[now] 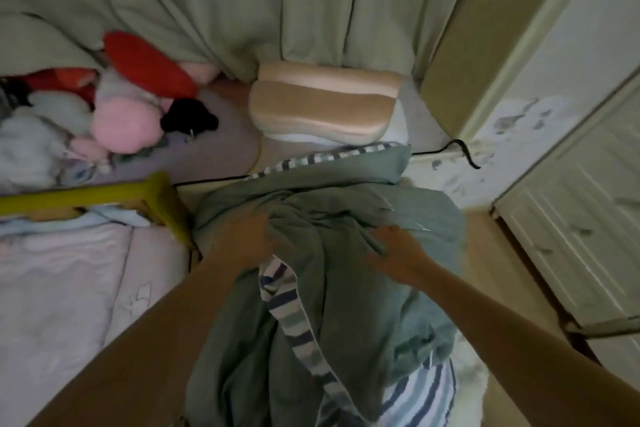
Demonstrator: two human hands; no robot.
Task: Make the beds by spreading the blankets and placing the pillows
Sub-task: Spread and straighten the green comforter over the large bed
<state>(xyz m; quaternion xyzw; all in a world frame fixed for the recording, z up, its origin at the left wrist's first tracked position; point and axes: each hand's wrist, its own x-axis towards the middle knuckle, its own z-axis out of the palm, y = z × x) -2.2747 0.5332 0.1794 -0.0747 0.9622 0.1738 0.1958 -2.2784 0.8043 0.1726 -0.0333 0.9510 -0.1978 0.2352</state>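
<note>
- Left hand on the bunched grey-green blanket, fingers curled into a fold of the cloth and gripping it.
- Right hand a little to the right on the same heap, fingers bent over a ridge of fabric; whether pinching or only pressing, cannot tell.
- Both bare forearms reaching in from the bottom edge, meeting over the middle of the heap.
- Blanket lying crumpled in a long mound along the near bed, running from the bottom of the view up to just short of the pillow.
- Striped lining of blue, white and grey showing where the blanket folds back, between the two arms and again along the far edge.
- Pillow tan and cream, lying flat at the head of the bed, against the green curtain.
- Pile of soft toys to the left of the pillow: pink, red, white and one small black piece, well apart from the hands.
- Yellow rail at the left, between the toy pile and a pale pink sheet.
- White cupboard door at the right, beside the wooden floor.
- Thin black cable near the wall beyond the blanket's far corner.
</note>
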